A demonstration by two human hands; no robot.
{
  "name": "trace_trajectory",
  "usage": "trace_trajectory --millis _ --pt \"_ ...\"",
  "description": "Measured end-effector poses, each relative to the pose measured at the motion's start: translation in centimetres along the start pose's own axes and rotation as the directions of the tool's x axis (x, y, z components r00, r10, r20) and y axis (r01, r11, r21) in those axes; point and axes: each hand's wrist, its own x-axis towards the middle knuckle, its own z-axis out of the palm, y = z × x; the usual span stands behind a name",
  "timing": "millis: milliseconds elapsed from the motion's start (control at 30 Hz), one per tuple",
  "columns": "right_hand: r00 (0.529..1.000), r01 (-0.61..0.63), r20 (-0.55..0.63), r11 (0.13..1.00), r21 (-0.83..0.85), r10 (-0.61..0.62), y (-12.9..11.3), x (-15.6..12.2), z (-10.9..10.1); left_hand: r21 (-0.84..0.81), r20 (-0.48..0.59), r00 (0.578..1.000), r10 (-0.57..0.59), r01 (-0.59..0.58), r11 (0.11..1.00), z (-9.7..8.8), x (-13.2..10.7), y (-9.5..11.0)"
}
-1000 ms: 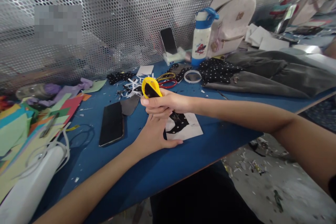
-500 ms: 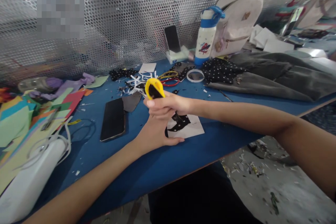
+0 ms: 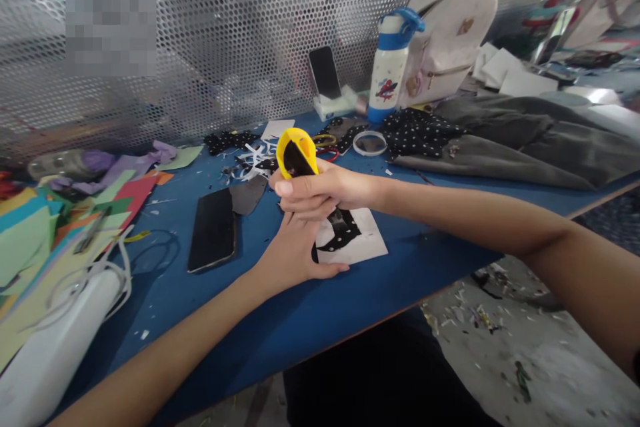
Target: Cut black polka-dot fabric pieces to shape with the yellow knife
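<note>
My right hand (image 3: 320,188) is closed around a yellow-and-black tool (image 3: 299,150), whose rounded yellow end stands up above my fist. The tool's other end is hidden, so its exact kind cannot be told. Just below, my left hand (image 3: 293,252) lies on the table with its thumb stretched out. Its fingertips are partly covered by my right hand. Beside the left thumb, a white card (image 3: 373,243) lies on the table. On it is a black piece of fabric with white dots (image 3: 345,233), partly hidden by my hands.
A black phone (image 3: 213,230) lies left of my hands. Behind are white paper strips (image 3: 257,159), a tape roll (image 3: 370,143), a bottle (image 3: 390,70) and a backpack (image 3: 455,33). Grey cloth (image 3: 520,147) spreads at right. Coloured paper (image 3: 30,240) and a white power strip (image 3: 65,347) lie left.
The yellow end of the tool has tipped slightly and shows more of its opening. My right hand has shifted a little; my left hand stays in place. The view has moved slightly.
</note>
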Motion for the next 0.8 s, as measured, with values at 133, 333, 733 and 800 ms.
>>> trace_trajectory --millis 133,333,733,800 --pt "1.0 -0.005 0.027 1.0 -0.015 0.006 0.3 0.1 0.1 -0.005 0.018 1.0 -0.005 0.005 1.0 -0.1 0.0 0.0" --pt "1.0 -0.02 -0.007 1.0 -0.003 0.02 1.1 0.1 -0.3 -0.015 -0.001 1.0 0.0 0.0 1.0 0.1 0.0 -0.2" --pt "0.985 -0.175 -0.056 0.945 -0.276 0.165 2.5 0.1 1.5 -0.056 0.023 1.0 0.013 -0.012 0.998 0.2 -0.3 0.1" --pt "0.994 -0.099 -0.056 0.986 -0.132 0.092 2.2 -0.1 1.0 -0.048 0.014 1.0 0.025 -0.024 0.999 0.1 -0.2 0.0"
